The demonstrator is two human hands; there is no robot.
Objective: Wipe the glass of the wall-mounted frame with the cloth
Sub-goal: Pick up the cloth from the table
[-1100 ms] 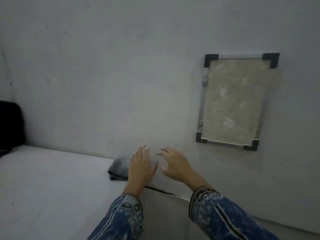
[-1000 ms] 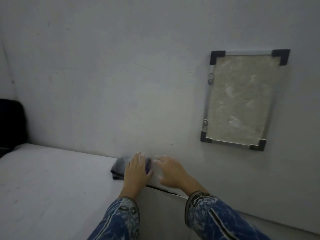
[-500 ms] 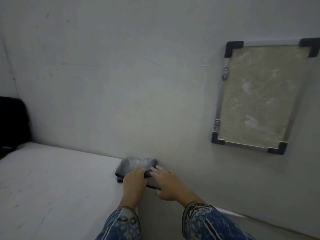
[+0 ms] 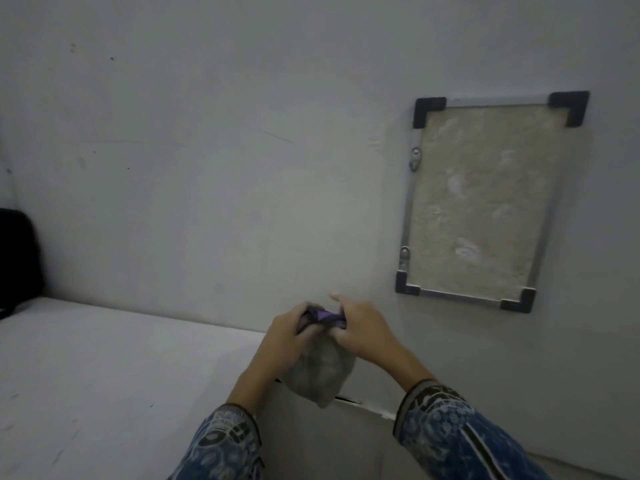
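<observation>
From my left hand and right hand, gripping the cloth at lower centre, I see bare wall running open up-right to the frame. A dark object stands far left on the white ledge.

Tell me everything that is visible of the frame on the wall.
The frame hangs flat on the pale wall, upper right of the view, taller than wide and leaning slightly. It has thin silver metal-looking rails, black corner pieces at all four corners and two small clips on its left rail. Its glass covers a beige mottled sheet and bears whitish smudges. The cloth does not touch it.
</observation>
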